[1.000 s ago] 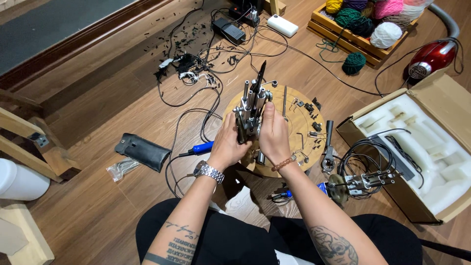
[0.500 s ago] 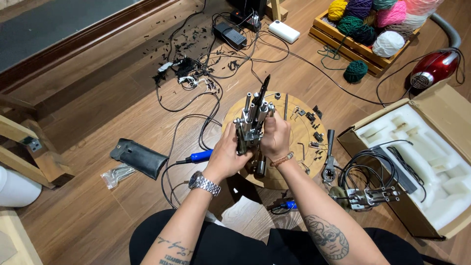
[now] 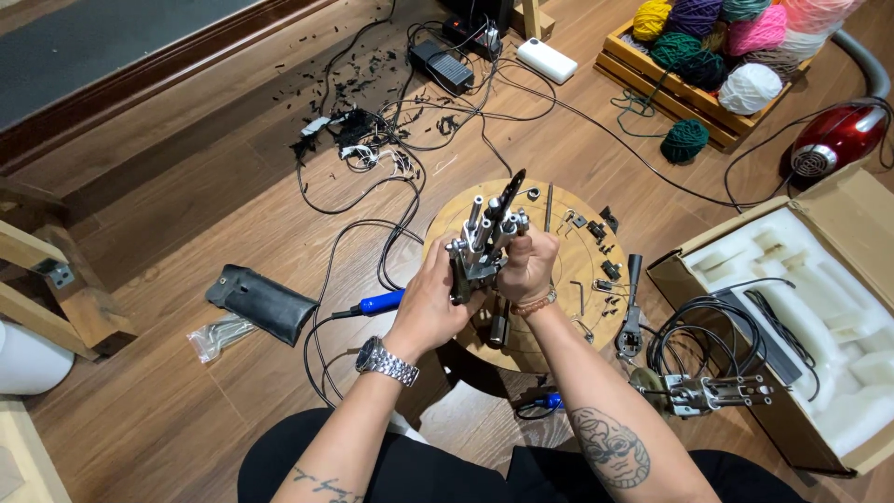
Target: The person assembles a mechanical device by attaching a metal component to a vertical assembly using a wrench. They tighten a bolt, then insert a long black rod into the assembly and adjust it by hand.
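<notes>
Both my hands hold a small metal mechanical assembly (image 3: 486,240) with silver rods and a black blade-like part sticking up, above a round wooden board (image 3: 568,307). My left hand (image 3: 430,303), with a wristwatch on the wrist, grips the assembly's left side and base. My right hand (image 3: 529,268), with a bead bracelet, is closed around its right side. Small black parts and metal pins (image 3: 605,250) lie scattered on the board. A blue-handled tool (image 3: 380,302) lies on the floor just left of my left hand.
An open cardboard box (image 3: 843,321) with white foam stands at right, a coiled black cable (image 3: 694,340) and another metal assembly (image 3: 712,393) beside it. A black pouch (image 3: 261,300), tangled wires (image 3: 382,154), a yarn crate (image 3: 708,51) and a red vacuum cleaner (image 3: 838,138) lie around.
The view has shifted slightly; my hands still hold the metal assembly over the board, turning it a little. Nothing was picked up or let go.
</notes>
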